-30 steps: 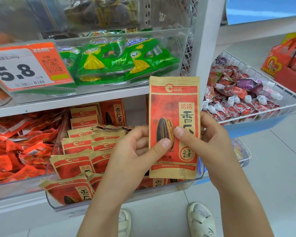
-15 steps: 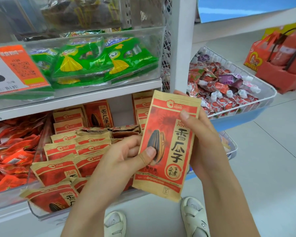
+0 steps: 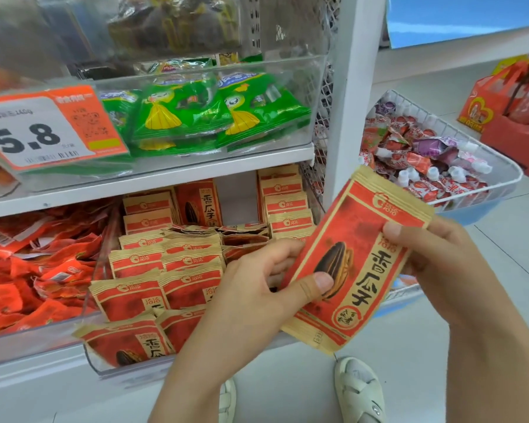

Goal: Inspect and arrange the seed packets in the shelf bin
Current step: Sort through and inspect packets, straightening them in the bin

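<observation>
Nearest to you: your two pale sandals (image 3: 359, 392) on the light floor tiles below the shelf edge.

Held item: one red-and-tan seed packet (image 3: 356, 261), printed face toward you, tilted with its top leaning right, in front of the bin's right end. Your left hand (image 3: 257, 297) pinches its lower left edge, thumb pressed on the printed sunflower seed, fingers curled behind. Your right hand (image 3: 440, 270) grips the right edge, thumb on the front near the upper right, fingers wrapped out of sight behind.

Next: clear shelf bin (image 3: 95, 358) on the lower shelf, holding matching seed packets (image 3: 162, 270) in overlapping rows, fronts leaning toward you; more stand upright at the back, with a gap between the back stacks.

Left of the bin: a loose heap of red snack packs (image 3: 28, 276) in the neighbouring clear tray.

Right, past the white upright: a white wire basket (image 3: 501, 166) of small red and purple pouches with white caps.

Above: a clear tray of green packets (image 3: 190, 117); an orange-and-white price tag (image 3: 43, 129) reading 5.8 on its front.

Farthest right: red gift cartons (image 3: 513, 111) on the floor.
</observation>
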`<state>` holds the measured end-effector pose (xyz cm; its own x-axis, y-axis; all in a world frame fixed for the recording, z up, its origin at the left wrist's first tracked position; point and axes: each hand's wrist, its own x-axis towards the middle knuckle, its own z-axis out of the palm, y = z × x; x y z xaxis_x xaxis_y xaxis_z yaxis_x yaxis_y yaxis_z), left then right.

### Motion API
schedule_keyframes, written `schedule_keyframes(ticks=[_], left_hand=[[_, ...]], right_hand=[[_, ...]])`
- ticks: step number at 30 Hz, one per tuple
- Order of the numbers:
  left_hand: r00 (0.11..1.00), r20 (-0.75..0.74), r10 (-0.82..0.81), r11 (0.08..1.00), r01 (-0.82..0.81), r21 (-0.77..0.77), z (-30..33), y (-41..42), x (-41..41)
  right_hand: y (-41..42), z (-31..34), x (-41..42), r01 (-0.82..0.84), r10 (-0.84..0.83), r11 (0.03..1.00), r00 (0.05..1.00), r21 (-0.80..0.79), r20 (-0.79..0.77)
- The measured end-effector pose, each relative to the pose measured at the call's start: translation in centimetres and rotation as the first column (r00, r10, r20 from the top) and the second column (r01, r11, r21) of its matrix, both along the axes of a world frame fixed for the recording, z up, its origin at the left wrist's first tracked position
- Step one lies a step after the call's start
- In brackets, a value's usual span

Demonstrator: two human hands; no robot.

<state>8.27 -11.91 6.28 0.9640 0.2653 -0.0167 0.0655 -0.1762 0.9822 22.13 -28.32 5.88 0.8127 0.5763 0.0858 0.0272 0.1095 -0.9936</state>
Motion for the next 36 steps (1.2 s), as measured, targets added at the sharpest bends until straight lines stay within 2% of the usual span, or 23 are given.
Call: schedule_keyframes(ticks=[3, 4, 6, 8, 10, 12, 16, 25, 29, 33, 36], left_hand=[[0.99, 0.041, 0.136, 0.978, -0.141, 0.151, 0.4, 0.8, -0.1], [0.972, 0.059, 0.226, 0.939, -0.233, 0.253, 0.4, 1.4, -0.1], [0.921, 0.077, 0.381, 0.767, -0.362, 0.53, 0.2, 3.0, 0.0], [0.898, -0.016, 0.439, 0.595, -0.277, 0.754, -0.5, 4.6, 0.3], [0.874, -0.18, 0.451, 0.533, -0.102, 0.84, -1.6, 5.5, 0.6], [0.854, -0.264, 0.448, 0.509, -0.001, 0.861, -2.5, 6.0, 0.7], [0.859, -0.28, 0.428, 0.491, 0.039, 0.87, -2.7, 6.3, 0.7], [0.872, -0.263, 0.414, 0.487, 0.032, 0.873, -2.9, 6.4, 0.7], [0.88, -0.24, 0.409, 0.497, 0.006, 0.868, -3.1, 6.7, 0.7], [0.886, -0.216, 0.411, 0.5, -0.021, 0.866, -3.2, 6.7, 0.6], [0.889, -0.205, 0.411, 0.503, -0.033, 0.864, -3.3, 6.7, 0.6]], right_hand=[[-0.7, 0.4, 0.3, -0.013, 0.013, 1.0, 0.992, -0.004, 0.122], [-0.8, 0.5, 0.5, 0.0, -0.005, 0.999, 0.99, 0.034, 0.141], [-0.6, 1.3, 0.6, 0.063, -0.078, 0.993, 0.986, 0.105, 0.147], [-0.1, 1.8, 0.6, 0.111, -0.131, 0.986, 0.978, 0.127, 0.162], [1.3, 2.2, 0.2, 0.134, -0.154, 0.985, 0.967, 0.105, 0.205], [3.1, 2.3, -0.3, 0.107, -0.122, 0.992, 0.955, 0.069, 0.27], [6.3, 1.4, -0.4, 0.038, -0.013, 0.998, 0.916, -0.055, 0.401], [11.3, -1.2, 1.8, -0.039, 0.189, 0.946, 0.872, -0.322, 0.451], [13.7, -2.4, 2.9, 0.059, 0.258, 0.866, 0.798, -0.496, 0.545], [15.7, -2.9, 3.2, 0.125, 0.332, 0.788, 0.738, -0.603, 0.588], [16.9, -2.9, 3.9, 0.173, 0.31, 0.751, 0.759, -0.637, 0.572]])
